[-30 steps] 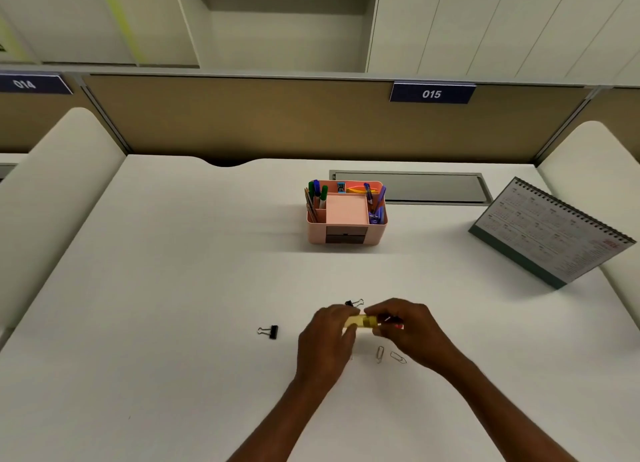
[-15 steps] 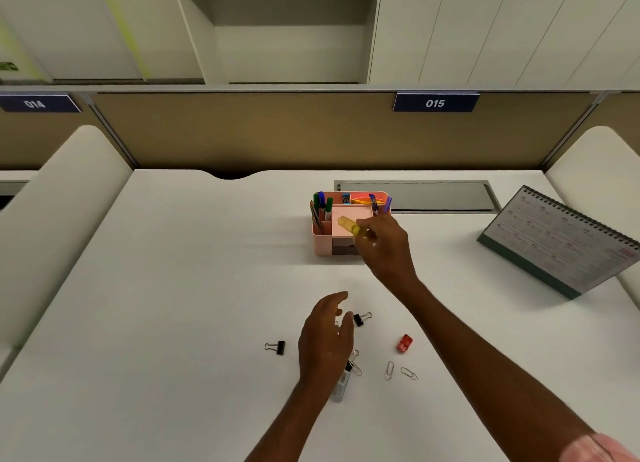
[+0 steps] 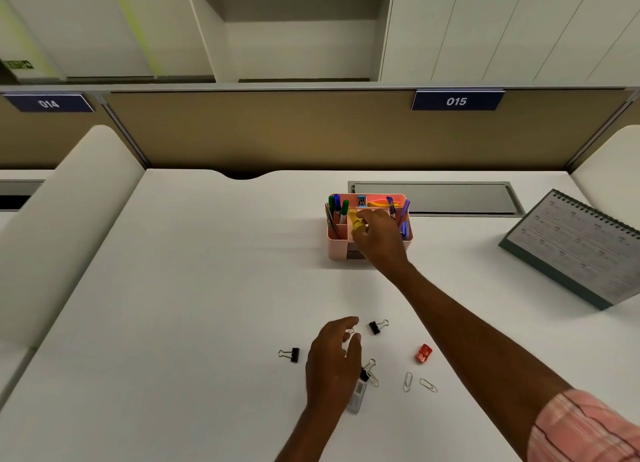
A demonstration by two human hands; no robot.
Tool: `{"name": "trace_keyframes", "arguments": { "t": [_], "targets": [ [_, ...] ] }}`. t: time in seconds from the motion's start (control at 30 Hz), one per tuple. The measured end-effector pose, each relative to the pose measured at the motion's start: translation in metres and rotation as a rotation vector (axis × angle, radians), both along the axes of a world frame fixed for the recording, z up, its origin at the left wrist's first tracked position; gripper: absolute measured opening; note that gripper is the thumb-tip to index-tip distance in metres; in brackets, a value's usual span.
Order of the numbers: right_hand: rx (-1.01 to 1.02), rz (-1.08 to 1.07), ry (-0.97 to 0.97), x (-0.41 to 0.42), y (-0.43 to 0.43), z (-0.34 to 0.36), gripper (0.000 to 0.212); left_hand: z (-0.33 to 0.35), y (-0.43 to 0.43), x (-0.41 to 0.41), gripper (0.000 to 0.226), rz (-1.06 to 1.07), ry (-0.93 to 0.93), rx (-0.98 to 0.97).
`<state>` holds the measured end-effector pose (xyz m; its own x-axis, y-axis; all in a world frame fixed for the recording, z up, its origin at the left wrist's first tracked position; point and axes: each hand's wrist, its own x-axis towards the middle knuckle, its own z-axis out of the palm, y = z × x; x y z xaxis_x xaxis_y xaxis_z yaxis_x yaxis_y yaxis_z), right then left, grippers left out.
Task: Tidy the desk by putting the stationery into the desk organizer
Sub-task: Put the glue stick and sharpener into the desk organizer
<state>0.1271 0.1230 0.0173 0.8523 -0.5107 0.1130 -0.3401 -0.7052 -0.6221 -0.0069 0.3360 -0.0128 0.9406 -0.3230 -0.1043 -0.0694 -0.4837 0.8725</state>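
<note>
A pink desk organizer [image 3: 335,245] stands mid-desk with pens in its left and right slots. My right hand [image 3: 379,236] reaches over its front compartment and pinches a small yellow item [image 3: 357,223] just above it. Near the front of the desk my left hand [image 3: 333,361] hovers with loosely curled fingers, holding nothing. Around that hand lie black binder clips [image 3: 290,354] [image 3: 377,326], a clear stick-shaped item [image 3: 358,392] with another clip on it, a small red item [image 3: 424,353] and two wire paper clips [image 3: 408,381] [image 3: 428,385].
A desk calendar [image 3: 575,247] stands at the right. A grey cable hatch [image 3: 433,198] lies behind the organizer. Padded dividers flank the white desk [image 3: 194,288], and a brown partition closes off the back.
My right hand carried the yellow item from the front of the desk up to the organizer and now lowers it over the front compartment. My left hand let go and stayed near the clips.
</note>
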Motion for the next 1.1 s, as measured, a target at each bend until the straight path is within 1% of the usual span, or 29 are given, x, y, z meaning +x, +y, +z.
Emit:
{"name": "trace_keyframes", "arguments": {
  "t": [0.17, 0.4, 0.53, 0.63, 0.7, 0.8, 0.87, 0.97, 1.1],
  "targets": [
    [-0.045, 0.022, -0.006, 0.007, 0.002, 0.0, 0.039, -0.005, 0.003, 0.003, 0.025, -0.011, -0.028, 0.037],
    [-0.029, 0.03, -0.016, 0.013, 0.004, -0.001, 0.034, -0.011, 0.005, 0.005, 0.025, -0.035, -0.051, 0.043],
    [-0.01, 0.044, 0.0, 0.011, 0.0, 0.001, 0.041, -0.016, 0.004, 0.004, 0.026, -0.048, -0.06, 0.041],
    [0.025, 0.023, -0.05, -0.001, -0.004, 0.004, 0.044, -0.016, -0.002, 0.004, 0.026, -0.087, -0.069, 0.063],
    [0.063, -0.025, -0.092, -0.016, -0.004, 0.004, 0.042, -0.017, -0.008, 0.005, 0.026, -0.118, -0.079, 0.082],
    [0.103, -0.072, -0.12, -0.053, 0.002, 0.0, 0.027, -0.017, -0.024, 0.0, 0.03, -0.169, -0.094, 0.134],
    [0.139, -0.092, -0.085, -0.085, 0.004, -0.007, 0.021, -0.02, -0.038, -0.004, 0.033, -0.202, -0.1, 0.165],
    [0.226, -0.146, 0.005, -0.136, -0.004, -0.022, 0.02, -0.024, -0.062, -0.015, 0.037, -0.259, -0.102, 0.217],
    [0.281, -0.187, 0.067, -0.196, -0.02, -0.036, 0.009, -0.027, -0.093, -0.032, 0.048, -0.341, -0.086, 0.287]
  ]
}}
